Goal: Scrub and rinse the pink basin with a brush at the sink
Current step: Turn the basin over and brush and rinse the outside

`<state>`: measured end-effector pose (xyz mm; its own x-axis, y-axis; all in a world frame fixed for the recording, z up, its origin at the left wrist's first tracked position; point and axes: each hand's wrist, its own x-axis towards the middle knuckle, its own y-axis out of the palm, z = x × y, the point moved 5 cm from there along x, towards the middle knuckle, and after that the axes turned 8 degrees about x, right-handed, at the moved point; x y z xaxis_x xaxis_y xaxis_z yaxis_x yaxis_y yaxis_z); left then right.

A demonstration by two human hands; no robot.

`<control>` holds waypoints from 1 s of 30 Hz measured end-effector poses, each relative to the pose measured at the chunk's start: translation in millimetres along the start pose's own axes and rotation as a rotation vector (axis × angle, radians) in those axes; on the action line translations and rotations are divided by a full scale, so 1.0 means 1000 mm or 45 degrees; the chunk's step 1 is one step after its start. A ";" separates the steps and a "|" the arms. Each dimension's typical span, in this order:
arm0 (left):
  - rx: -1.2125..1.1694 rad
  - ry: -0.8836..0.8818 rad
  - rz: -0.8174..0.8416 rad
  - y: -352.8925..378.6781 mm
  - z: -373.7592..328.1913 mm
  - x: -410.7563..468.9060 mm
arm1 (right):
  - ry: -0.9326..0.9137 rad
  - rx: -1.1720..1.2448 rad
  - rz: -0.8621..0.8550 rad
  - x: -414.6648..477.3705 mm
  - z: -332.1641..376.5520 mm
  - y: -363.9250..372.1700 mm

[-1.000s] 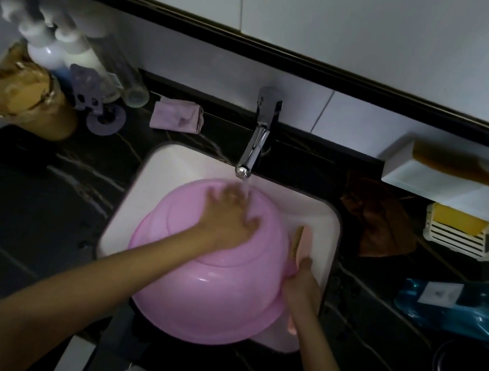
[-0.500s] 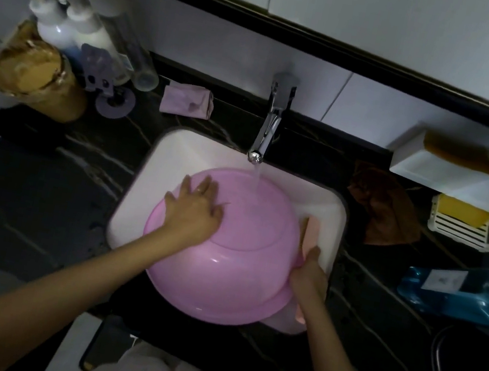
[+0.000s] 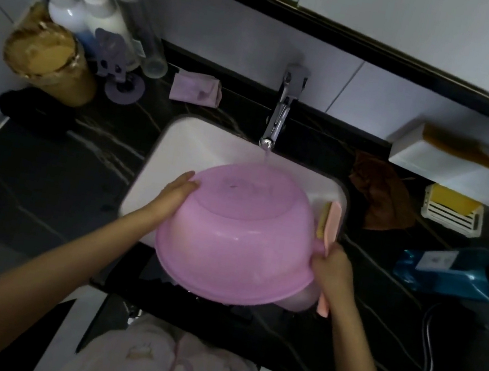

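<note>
Over sink (image 3: 179, 141), pink basin (image 3: 237, 236) against flat left fingers (image 3: 183, 182); right fingers (image 3: 321, 260), half-hidden, round brush (image 3: 332, 223)

The dark veined surface (image 3: 41, 182) holds a white sink (image 3: 185, 142). Left of the tap (image 3: 277, 119) stand bottles (image 3: 81, 9), a tan jar (image 3: 49, 62) and a folded pink cloth (image 3: 195, 89). To its right lie a brown cloth (image 3: 388, 197), a soap tray (image 3: 452, 215) and a blue bottle (image 3: 450, 270) on its side.

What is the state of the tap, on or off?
On: a thin stream of water runs from the tap down onto the upturned basin.
</note>
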<state>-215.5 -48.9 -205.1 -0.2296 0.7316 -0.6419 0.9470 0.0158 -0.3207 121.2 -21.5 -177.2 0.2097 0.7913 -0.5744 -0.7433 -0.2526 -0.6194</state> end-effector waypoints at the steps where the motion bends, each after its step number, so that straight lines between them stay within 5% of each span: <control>1: -0.028 0.008 0.016 0.000 -0.001 -0.001 | -0.024 0.029 -0.031 -0.004 0.002 -0.006; 20: 0.071 0.353 0.190 0.049 -0.066 0.025 | -0.054 0.458 -0.687 -0.105 -0.024 -0.026; 25: -0.147 0.214 0.332 0.062 -0.086 0.043 | -0.026 0.594 -0.809 -0.114 -0.025 -0.013; 27: -0.057 0.117 0.344 0.063 -0.093 0.045 | -0.025 0.610 -0.878 -0.114 -0.023 -0.012; 30: 0.548 0.210 0.132 0.064 -0.091 0.038 | 0.017 0.572 -0.963 -0.116 -0.023 -0.011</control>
<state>-143.0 41.8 -187.0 -0.0667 0.8135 -0.5778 0.7757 -0.3219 -0.5428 119.8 -123.7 -116.2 0.7526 0.6503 -0.1032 -0.5809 0.5821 -0.5690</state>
